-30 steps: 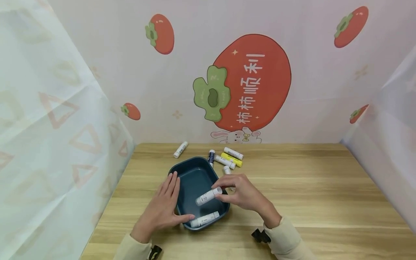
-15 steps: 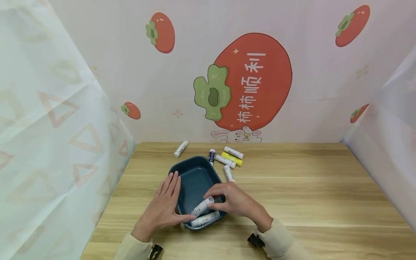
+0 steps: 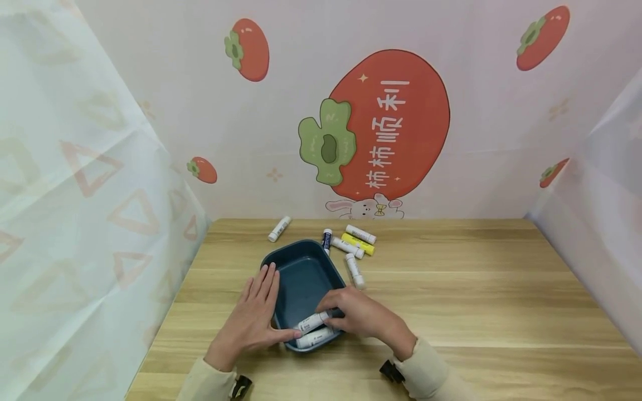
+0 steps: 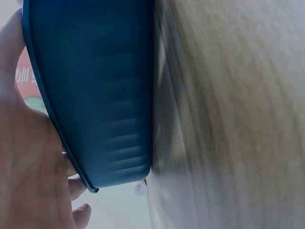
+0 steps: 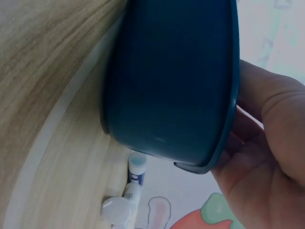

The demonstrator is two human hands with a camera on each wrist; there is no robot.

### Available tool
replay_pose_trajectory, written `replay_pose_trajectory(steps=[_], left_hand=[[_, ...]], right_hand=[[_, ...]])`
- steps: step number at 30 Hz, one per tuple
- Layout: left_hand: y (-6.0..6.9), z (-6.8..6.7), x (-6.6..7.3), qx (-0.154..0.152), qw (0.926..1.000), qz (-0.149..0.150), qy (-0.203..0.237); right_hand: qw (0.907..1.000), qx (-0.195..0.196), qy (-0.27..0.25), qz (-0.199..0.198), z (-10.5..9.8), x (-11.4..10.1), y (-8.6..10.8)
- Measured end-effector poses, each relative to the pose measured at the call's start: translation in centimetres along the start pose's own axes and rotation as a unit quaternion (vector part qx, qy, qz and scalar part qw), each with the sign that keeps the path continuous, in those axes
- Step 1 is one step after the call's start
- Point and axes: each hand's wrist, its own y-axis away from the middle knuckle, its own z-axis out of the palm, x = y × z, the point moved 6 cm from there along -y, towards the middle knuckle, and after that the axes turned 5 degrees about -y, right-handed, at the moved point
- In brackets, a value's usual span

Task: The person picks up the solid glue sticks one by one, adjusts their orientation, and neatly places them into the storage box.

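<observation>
1. Right grip (image 3: 357, 313) is pinching a white, cylindrical plastic tube (image 3: 312, 322) inside the dark-blue, rounded-square plastic tray (image 3: 303, 281).
2. Left grip (image 3: 254, 322), thumb spread, is resting against the tray.
3. Lowering gently beside the second white tube (image 3: 313, 338) is probably limiting rolling.

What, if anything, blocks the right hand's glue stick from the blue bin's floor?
A second white glue stick lies close on the near side of the held one; the left thumb is by their left ends. Nothing visible lies on the bin floor beyond.
</observation>
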Motion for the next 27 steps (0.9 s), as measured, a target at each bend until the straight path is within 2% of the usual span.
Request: replay_pose_trajectory(steps=[27], left_hand=[[0.1,-0.2,0.1,0.006,1.0,0.002,-0.003]], right_hand=[[0.9958,-0.046,0.053,0.059,1.2,-0.5,-0.8]])
